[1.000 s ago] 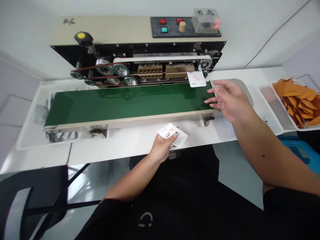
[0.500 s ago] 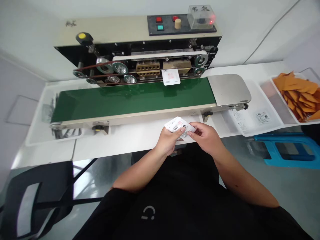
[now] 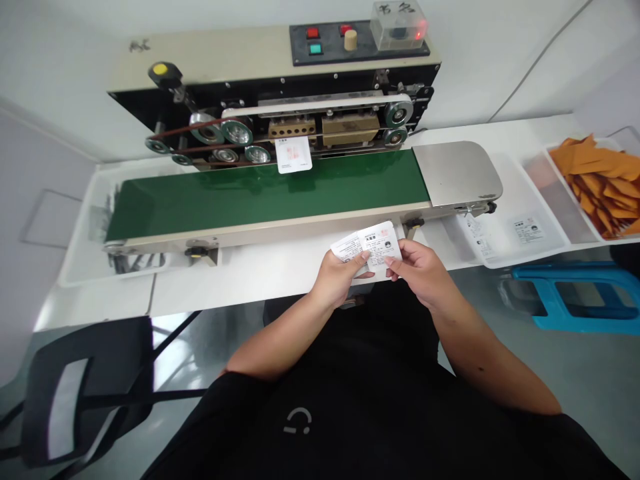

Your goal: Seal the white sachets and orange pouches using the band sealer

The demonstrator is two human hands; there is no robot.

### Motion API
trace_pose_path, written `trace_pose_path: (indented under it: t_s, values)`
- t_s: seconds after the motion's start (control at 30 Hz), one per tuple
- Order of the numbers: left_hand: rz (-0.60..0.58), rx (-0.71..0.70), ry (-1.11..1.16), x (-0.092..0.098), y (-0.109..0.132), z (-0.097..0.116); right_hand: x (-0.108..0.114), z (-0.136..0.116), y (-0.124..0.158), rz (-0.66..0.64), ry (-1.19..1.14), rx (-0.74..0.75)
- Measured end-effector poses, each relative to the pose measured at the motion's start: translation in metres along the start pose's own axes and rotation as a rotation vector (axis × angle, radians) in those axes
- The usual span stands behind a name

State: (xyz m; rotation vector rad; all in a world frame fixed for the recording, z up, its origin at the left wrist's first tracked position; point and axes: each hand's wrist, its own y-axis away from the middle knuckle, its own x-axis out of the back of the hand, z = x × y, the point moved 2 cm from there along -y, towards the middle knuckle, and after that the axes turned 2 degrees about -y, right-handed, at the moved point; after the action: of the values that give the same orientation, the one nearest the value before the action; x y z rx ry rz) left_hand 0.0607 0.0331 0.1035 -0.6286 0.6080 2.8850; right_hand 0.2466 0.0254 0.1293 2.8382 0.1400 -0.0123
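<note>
White sachets [image 3: 367, 244], long axis sideways, between left hand [image 3: 339, 279] and right hand [image 3: 418, 272]

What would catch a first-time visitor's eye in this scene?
The long green conveyor belt stands out first, running in front of a black-and-cream sealing machine with shiny pulleys; a white printed sachet lies at the belt's far edge. Nearer the viewer, the left hand and right hand hold white printed sachets over the table. At far right, a heap of orange pieces fills a white tray.
</note>
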Motion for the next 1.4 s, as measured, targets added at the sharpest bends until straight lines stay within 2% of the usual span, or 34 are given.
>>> trace_pose_path:
  t_s: [0.1, 0.17, 0.33, 0.43, 0.57, 0.77, 1.03, 1.2, 1.3, 1.4]
  values:
    - [-0.018, -0.013, -0.037, 0.001, -0.002, 0.000, 0.004, -0.001, -0.003, 0.012, 0.010, 0.014]
    - [-0.026, -0.025, -0.056, 0.002, -0.002, 0.002, 0.014, -0.009, -0.011, 0.063, 0.005, 0.048]
    - [-0.020, -0.016, -0.075, 0.009, -0.004, 0.006, 0.054, -0.055, -0.051, 0.279, -0.111, 0.159]
    - [-0.009, -0.007, -0.072, 0.012, -0.006, 0.005, 0.074, -0.085, -0.080, 0.363, -0.150, 0.160]
    - [0.000, 0.003, -0.068, 0.013, -0.009, 0.006, 0.083, -0.104, -0.117, 0.346, -0.150, 0.101]
    - [0.012, 0.010, -0.058, 0.017, -0.011, 0.008, 0.081, -0.108, -0.150, 0.300, -0.097, 0.050]
    - [0.023, 0.012, -0.056, 0.024, -0.014, 0.007, 0.053, -0.129, -0.154, 0.267, -0.024, -0.028]
    - [0.021, 0.015, -0.041, 0.026, -0.014, 0.006, 0.056, -0.122, -0.152, 0.226, 0.026, -0.020]
    - [0.019, 0.019, -0.035, 0.026, -0.013, 0.006, 0.059, -0.116, -0.136, 0.236, 0.030, 0.053]
    - [0.019, 0.013, -0.008, 0.026, -0.013, 0.007, 0.055, -0.105, -0.107, 0.284, 0.036, 0.128]
